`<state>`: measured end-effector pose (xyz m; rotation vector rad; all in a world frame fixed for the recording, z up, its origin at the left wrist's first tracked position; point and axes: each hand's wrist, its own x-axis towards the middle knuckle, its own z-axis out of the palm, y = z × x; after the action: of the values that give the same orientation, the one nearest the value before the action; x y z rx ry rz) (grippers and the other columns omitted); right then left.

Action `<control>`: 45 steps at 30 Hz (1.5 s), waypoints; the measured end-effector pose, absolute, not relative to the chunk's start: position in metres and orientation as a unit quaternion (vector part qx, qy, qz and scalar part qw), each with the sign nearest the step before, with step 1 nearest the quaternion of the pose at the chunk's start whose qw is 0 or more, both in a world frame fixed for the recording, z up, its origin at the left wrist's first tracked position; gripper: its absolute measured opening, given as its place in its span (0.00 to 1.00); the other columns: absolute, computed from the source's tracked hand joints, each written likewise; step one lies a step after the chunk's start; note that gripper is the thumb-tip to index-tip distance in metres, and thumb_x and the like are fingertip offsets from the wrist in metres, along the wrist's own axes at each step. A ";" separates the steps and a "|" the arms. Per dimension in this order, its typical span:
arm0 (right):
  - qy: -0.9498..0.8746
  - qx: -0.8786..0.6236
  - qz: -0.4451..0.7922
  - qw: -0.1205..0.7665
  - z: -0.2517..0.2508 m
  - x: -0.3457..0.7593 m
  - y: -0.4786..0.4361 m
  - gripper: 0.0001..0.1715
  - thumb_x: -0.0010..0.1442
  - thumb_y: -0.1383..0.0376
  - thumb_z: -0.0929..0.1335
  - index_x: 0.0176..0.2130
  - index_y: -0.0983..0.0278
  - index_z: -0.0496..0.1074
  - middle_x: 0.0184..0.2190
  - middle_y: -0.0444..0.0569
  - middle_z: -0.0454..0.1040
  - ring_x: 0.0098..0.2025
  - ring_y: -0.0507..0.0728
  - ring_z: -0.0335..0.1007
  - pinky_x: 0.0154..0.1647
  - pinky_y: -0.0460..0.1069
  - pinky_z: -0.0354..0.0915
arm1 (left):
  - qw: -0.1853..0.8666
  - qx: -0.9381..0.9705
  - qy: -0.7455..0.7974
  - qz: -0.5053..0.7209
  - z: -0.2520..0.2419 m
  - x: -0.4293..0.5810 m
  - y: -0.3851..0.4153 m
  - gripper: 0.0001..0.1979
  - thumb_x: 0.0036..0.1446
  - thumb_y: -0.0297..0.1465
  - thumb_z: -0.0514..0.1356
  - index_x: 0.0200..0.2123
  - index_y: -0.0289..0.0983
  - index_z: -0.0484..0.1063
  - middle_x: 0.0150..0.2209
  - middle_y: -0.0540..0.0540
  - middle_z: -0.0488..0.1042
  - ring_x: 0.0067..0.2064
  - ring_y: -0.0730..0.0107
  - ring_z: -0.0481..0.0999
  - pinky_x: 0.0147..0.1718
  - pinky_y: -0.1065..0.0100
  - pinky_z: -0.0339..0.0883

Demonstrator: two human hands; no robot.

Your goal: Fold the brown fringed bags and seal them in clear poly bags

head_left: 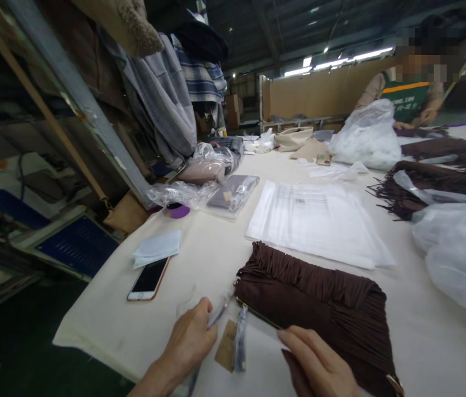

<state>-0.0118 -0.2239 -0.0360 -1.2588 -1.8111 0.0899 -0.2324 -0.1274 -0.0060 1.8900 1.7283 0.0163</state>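
A dark brown fringed bag [311, 292] lies on the cream-covered table, a zipper along its near edge. My left hand [191, 336] is closed around crumpled clear plastic film [218, 309], left of the bag. Between my hands are a tan card tag [227, 346] and a narrow plastic-wrapped strip [240, 339], near the zipper end. My right hand [319, 361] has its fingers stretched out at the bag's near edge, fingertips at the zipper. A dark brown shape shows under those fingers; I cannot tell what it is.
White plastic bags [315, 220] lie stacked beyond the bag. A phone [149, 279] and a folded pale blue cloth [157, 246] are at left. Plastic-wrapped goods [233, 194] sit behind. Crumpled plastic [460, 248] and brown fringed pieces [443, 182] lie right; a co-worker [408, 99] is across the table.
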 end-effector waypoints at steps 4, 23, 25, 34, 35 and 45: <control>-0.808 -0.434 -0.006 0.398 -0.017 -0.063 -0.182 0.26 0.57 0.72 0.60 0.55 0.70 0.62 0.44 0.62 0.73 0.38 0.61 0.72 0.33 0.54 0.72 | 0.414 0.671 0.609 0.083 0.015 -0.225 -0.123 0.09 0.45 0.34 0.57 0.30 0.37 0.64 0.22 0.55 0.62 0.27 0.71 0.64 0.26 0.71 0.56; -0.575 -0.580 0.280 0.504 0.004 -0.049 -0.146 0.17 0.56 0.51 0.65 0.29 0.62 0.70 0.24 0.44 0.70 0.27 0.53 0.68 0.29 0.47 0.70 | 0.219 0.751 0.618 0.080 -0.036 -0.195 -0.128 0.10 0.48 0.23 0.51 0.35 0.37 0.67 0.37 0.45 0.69 0.41 0.62 0.69 0.37 0.65 0.59; -0.602 -0.575 0.259 0.490 -0.002 -0.047 -0.148 0.16 0.58 0.53 0.65 0.28 0.61 0.70 0.24 0.44 0.70 0.27 0.53 0.68 0.30 0.47 0.70 | 0.197 0.764 0.612 0.057 -0.037 -0.197 -0.126 0.09 0.49 0.23 0.51 0.32 0.37 0.68 0.35 0.46 0.70 0.39 0.63 0.71 0.35 0.66 0.59; -0.773 -0.434 0.141 0.440 -0.060 -0.062 -0.184 0.14 0.61 0.61 0.64 0.47 0.61 0.69 0.39 0.51 0.73 0.38 0.54 0.72 0.37 0.44 0.70 | 0.006 0.825 0.564 0.024 -0.002 -0.241 -0.077 0.14 0.55 0.18 0.43 0.35 0.31 0.67 0.33 0.38 0.71 0.38 0.55 0.70 0.40 0.56 0.54; -0.797 -0.416 0.123 0.419 -0.063 -0.066 -0.188 0.15 0.63 0.61 0.61 0.48 0.62 0.67 0.40 0.52 0.73 0.39 0.55 0.72 0.37 0.45 0.70 | -0.010 0.836 0.548 0.027 0.007 -0.240 -0.070 0.15 0.55 0.18 0.43 0.35 0.31 0.67 0.32 0.38 0.71 0.38 0.55 0.70 0.40 0.56 0.54; -0.837 -0.383 0.086 0.381 -0.075 -0.067 -0.196 0.17 0.65 0.66 0.57 0.52 0.66 0.62 0.42 0.56 0.73 0.42 0.57 0.70 0.41 0.51 0.70 | 0.082 0.929 0.358 -0.029 0.032 -0.115 -0.087 0.12 0.47 0.19 0.52 0.36 0.33 0.69 0.35 0.38 0.73 0.39 0.56 0.71 0.42 0.56 0.58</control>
<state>-0.0670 -0.1960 -0.0753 -0.9769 -2.1368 0.2190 -0.1149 -0.0871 0.0316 2.7760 1.0706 -0.0856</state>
